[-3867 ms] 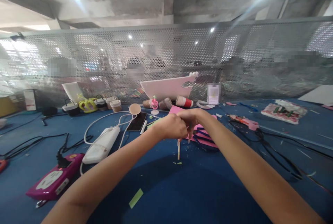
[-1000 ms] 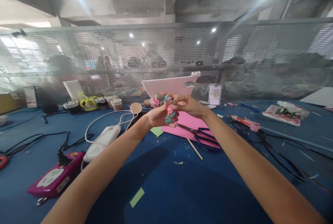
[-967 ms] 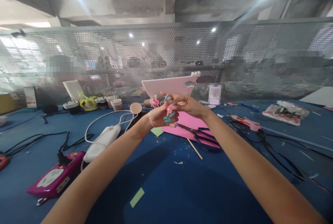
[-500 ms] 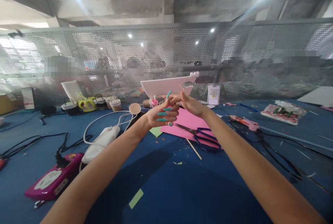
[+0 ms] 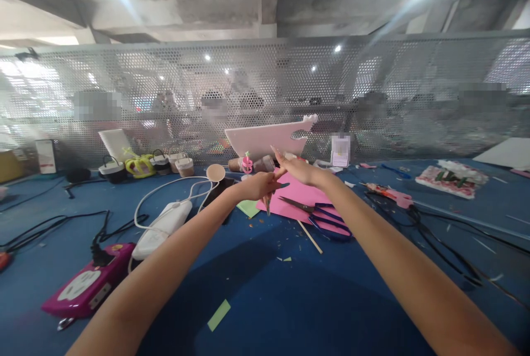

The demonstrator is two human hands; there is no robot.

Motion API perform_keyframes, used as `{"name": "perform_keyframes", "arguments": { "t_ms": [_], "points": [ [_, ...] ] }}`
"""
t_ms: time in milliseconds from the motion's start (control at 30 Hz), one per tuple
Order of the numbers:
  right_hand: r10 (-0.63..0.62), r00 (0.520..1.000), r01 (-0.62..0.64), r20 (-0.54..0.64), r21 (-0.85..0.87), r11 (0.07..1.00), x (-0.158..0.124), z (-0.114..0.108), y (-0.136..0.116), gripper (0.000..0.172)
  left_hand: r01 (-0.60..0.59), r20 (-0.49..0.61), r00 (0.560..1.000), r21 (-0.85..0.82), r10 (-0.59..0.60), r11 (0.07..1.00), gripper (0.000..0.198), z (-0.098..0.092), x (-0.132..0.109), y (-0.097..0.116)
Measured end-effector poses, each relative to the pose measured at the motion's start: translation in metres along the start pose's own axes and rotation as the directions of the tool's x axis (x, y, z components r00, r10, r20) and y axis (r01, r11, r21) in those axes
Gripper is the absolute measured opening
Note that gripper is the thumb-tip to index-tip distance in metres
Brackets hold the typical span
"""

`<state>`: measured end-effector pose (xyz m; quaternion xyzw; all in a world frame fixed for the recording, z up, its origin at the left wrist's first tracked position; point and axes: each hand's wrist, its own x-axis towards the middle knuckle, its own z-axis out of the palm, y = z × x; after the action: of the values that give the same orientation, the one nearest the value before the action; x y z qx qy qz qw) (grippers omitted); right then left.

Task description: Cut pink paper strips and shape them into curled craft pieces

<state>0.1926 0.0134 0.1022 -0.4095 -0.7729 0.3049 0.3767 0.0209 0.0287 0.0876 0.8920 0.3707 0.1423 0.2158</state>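
My left hand (image 5: 261, 186) and my right hand (image 5: 301, 170) meet in front of me above the pink sheet (image 5: 285, 201). The left one is turned back up, with blurred fingers angled down and a teal nail showing; whether it holds anything is hidden. The right one bends its fingers against the left fingers, one digit pointing up and left; whatever lies between them cannot be made out. Scissors (image 5: 327, 215) with dark blue handles lie partly open on the pink sheet, below the right hand. A pale green sheet (image 5: 248, 208) sits under the left wrist.
A magenta power strip (image 5: 89, 284) and white adapter (image 5: 163, 229) with cables lie left. A pink glue gun (image 5: 389, 194) with a black cord is right. Behind the hands stand a white foam board (image 5: 265, 139) and a perforated screen. A thin stick (image 5: 309, 237) and paper scraps lie nearer.
My left hand has rolled over from fingers toward me with several teal nails showing to back upward, fingers down. My right hand has shifted slightly left and lower. The table things have not moved.
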Motion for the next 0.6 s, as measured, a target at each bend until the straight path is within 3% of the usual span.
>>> {"name": "perform_keyframes", "arguments": {
  "t_ms": [167, 300, 400, 600],
  "points": [
    [0.185, 0.983, -0.185, 0.014, 0.146, 0.972, 0.003, 0.003, 0.007, 0.08, 0.03, -0.13, 0.991, 0.45, 0.032, 0.892, 0.027, 0.003, 0.0, 0.003],
    [0.334, 0.939, -0.345, 0.085, 0.234, 0.909, 0.005, 0.0, 0.01, 0.089, 0.105, -0.174, 0.985, 0.55, -0.009, 0.828, 0.027, 0.004, -0.002, 0.008],
    [0.355, 0.917, -0.396, 0.181, 0.302, 0.867, 0.008, -0.003, 0.013, 0.092, 0.135, -0.207, 0.978, 0.608, -0.009, 0.782, 0.029, 0.006, -0.005, 0.01],
    [0.404, 0.891, -0.453, 0.206, 0.337, 0.826, 0.01, -0.006, 0.015, 0.091, 0.155, -0.241, 0.97, 0.727, 0.038, 0.669, 0.032, 0.006, -0.006, 0.011]
  ]
}}
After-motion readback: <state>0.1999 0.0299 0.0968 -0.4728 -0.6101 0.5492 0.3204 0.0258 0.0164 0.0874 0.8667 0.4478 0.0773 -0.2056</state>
